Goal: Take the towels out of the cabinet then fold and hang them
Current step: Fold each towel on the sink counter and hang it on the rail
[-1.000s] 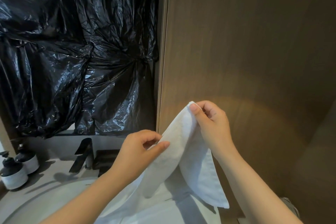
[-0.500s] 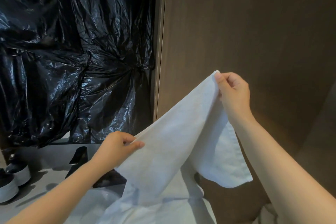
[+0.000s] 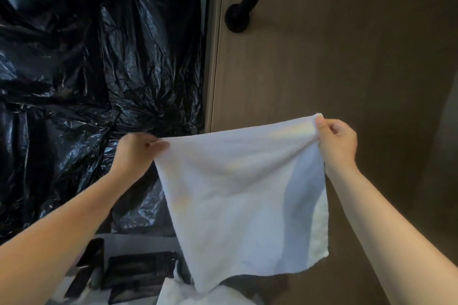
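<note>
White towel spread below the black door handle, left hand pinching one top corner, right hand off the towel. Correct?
No: the head view shows the right hand pinching the other top corner of the white towel. The rest holds: left hand pinching one corner, towel spread below the black door handle.

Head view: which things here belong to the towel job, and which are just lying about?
Job: white terry towel, spread out; left hand and right hand pinching its top corners; more white cloth below it.
Lying about: crumpled black plastic sheeting; black tap.
</note>
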`<state>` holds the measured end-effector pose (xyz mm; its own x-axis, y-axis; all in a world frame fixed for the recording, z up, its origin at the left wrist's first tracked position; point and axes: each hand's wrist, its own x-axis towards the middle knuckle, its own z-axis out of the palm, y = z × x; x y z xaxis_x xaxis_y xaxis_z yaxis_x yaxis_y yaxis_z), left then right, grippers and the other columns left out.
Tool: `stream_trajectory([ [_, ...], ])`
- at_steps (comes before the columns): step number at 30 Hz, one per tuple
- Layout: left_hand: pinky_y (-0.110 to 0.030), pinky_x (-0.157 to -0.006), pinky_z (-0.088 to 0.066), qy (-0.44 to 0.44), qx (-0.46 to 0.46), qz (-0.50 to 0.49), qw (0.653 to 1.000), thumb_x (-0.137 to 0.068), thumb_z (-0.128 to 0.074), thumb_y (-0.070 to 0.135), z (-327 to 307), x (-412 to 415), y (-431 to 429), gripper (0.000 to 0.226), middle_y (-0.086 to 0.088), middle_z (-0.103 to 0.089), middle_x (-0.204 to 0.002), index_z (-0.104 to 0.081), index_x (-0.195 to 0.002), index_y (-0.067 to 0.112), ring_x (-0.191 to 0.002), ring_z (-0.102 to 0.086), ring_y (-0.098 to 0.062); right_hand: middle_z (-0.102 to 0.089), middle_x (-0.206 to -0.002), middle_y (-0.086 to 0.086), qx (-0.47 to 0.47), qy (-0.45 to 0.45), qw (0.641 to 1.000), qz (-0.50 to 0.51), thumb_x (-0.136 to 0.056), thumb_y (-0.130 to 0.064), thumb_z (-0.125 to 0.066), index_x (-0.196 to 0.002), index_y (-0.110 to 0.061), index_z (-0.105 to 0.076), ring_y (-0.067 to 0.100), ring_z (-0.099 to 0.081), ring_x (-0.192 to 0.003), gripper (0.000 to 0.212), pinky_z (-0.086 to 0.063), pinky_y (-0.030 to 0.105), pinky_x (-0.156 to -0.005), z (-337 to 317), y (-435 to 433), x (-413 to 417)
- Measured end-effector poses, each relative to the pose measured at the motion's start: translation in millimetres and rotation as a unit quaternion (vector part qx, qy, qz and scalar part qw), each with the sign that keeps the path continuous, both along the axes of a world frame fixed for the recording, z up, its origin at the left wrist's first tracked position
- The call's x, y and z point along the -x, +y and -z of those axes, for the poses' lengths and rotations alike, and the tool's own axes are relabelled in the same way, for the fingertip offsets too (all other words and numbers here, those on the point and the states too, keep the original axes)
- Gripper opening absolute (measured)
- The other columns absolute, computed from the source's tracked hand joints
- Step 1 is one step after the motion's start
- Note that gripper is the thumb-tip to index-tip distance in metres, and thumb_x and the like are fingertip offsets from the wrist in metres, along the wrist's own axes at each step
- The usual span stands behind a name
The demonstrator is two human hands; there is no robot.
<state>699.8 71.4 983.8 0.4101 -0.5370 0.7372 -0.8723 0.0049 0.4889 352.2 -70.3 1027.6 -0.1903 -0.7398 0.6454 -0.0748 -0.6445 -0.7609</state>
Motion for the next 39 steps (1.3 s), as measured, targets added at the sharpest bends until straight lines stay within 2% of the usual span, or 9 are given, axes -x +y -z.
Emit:
stream_trajectory([
  [6, -0.022, -0.053, -0.034, 0.006, 0.06, -0.03, 0.998, -0.082, -0.073, 0.026, -46, -2, -13, 0.018, 0.003, -0.061, -0.07, -0.077, -0.094, 0.012, -0.062, -0.052, -0.01, -0.061, -0.073, -0.005, -0.016, -0.022, 0.999, 0.033, -0.093, -0.037, -0.062, -0.07, -0.024, -0.063, 0.011, -0.056, -0.071, 0.026, -0.046, 0.03, -0.067, -11, -9, 7],
  [10, -0.026, -0.064, -0.041, 0.076, 0.087, -0.011, 0.993, -0.078, -0.078, 0.024, -50, 0, -16, 0.028, 0.0, -0.064, -0.085, -0.068, -0.102, 0.013, -0.078, -0.058, -0.017, -0.06, -0.072, -0.003, -0.022, -0.025, 0.998, 0.052, -0.093, -0.039, -0.062, -0.072, -0.023, -0.063, 0.015, -0.056, -0.071, 0.026, -0.047, 0.034, -0.071, -12, -11, 9],
  [14, -0.024, -0.052, -0.034, 0.058, 0.038, -0.027, 0.997, -0.083, -0.072, 0.032, -48, -1, -14, 0.023, -0.002, -0.065, -0.075, -0.075, -0.095, 0.012, -0.07, -0.056, -0.018, -0.058, -0.072, -0.006, -0.019, -0.016, 0.998, 0.054, -0.093, -0.04, -0.06, -0.078, -0.017, -0.065, 0.011, -0.054, -0.07, 0.028, -0.046, 0.034, -0.072, -12, -11, 11],
  [19, -0.03, -0.053, -0.033, 0.141, 0.066, 0.009, 0.988, -0.092, -0.06, 0.032, -45, 9, -14, 0.031, -0.007, -0.055, -0.073, -0.058, -0.086, 0.002, -0.066, -0.047, -0.021, -0.052, -0.07, -0.005, 0.022, -0.001, 0.998, 0.055, -0.097, -0.037, -0.056, -0.071, -0.018, -0.057, 0.009, -0.048, -0.066, 0.032, -0.04, 0.026, -0.063, -8, -3, 12],
  [25, -0.028, -0.056, -0.037, 0.146, 0.123, 0.037, 0.981, -0.096, -0.052, 0.033, -38, 13, -11, 0.021, 0.001, -0.053, -0.078, -0.052, -0.091, 0.012, -0.068, -0.048, -0.011, -0.049, -0.068, -0.007, 0.09, -0.023, 0.991, 0.099, -0.098, -0.037, -0.05, -0.075, -0.009, -0.054, -0.005, -0.045, -0.058, 0.037, -0.037, 0.006, -0.054, 5, 8, 15],
  [27, -0.027, -0.054, -0.034, 0.137, 0.111, 0.025, 0.984, -0.095, -0.053, 0.033, -32, 11, -13, 0.019, 0.004, -0.053, -0.077, -0.053, -0.091, 0.014, -0.068, -0.048, -0.009, -0.051, -0.068, -0.006, 0.08, 0.004, 0.991, 0.107, -0.098, -0.039, -0.05, -0.075, -0.01, -0.055, -0.003, -0.047, -0.059, 0.037, -0.037, 0.008, -0.053, 12, 6, 17],
  [30, -0.027, -0.05, -0.03, 0.119, 0.038, -0.008, 0.992, -0.097, -0.051, 0.033, -9, 10, -19, 0.016, 0.006, -0.05, -0.073, -0.05, -0.093, 0.017, -0.064, -0.046, -0.008, -0.055, -0.072, -0.004, 0.025, 0.125, 0.982, 0.142, -0.1, -0.039, -0.048, -0.082, -0.012, -0.058, 0.005, -0.05, -0.065, 0.034, -0.035, 0.02, -0.055, 37, -3, 18],
  [33, -0.028, -0.048, -0.03, 0.117, -0.002, -0.03, 0.993, -0.095, -0.053, 0.032, 23, 13, -23, 0.021, 0.001, -0.053, -0.068, -0.048, -0.079, 0.019, -0.059, -0.049, -0.014, -0.057, -0.08, -0.001, -0.039, 0.221, 0.958, 0.179, -0.101, -0.037, -0.046, -0.091, -0.013, -0.058, 0.019, -0.05, -0.075, 0.029, -0.031, 0.026, -0.059, 71, -12, 17],
  [39, -0.029, -0.05, -0.034, 0.146, 0.0, -0.005, 0.989, -0.094, -0.057, 0.03, 55, 20, -23, 0.021, -0.002, -0.054, -0.066, -0.056, -0.081, 0.013, -0.061, -0.049, -0.017, -0.05, -0.07, -0.009, -0.06, 0.213, 0.96, 0.174, -0.1, -0.031, -0.051, -0.086, -0.014, -0.058, 0.012, -0.046, -0.066, 0.023, -0.028, 0.024, -0.053, 104, -17, 22],
])
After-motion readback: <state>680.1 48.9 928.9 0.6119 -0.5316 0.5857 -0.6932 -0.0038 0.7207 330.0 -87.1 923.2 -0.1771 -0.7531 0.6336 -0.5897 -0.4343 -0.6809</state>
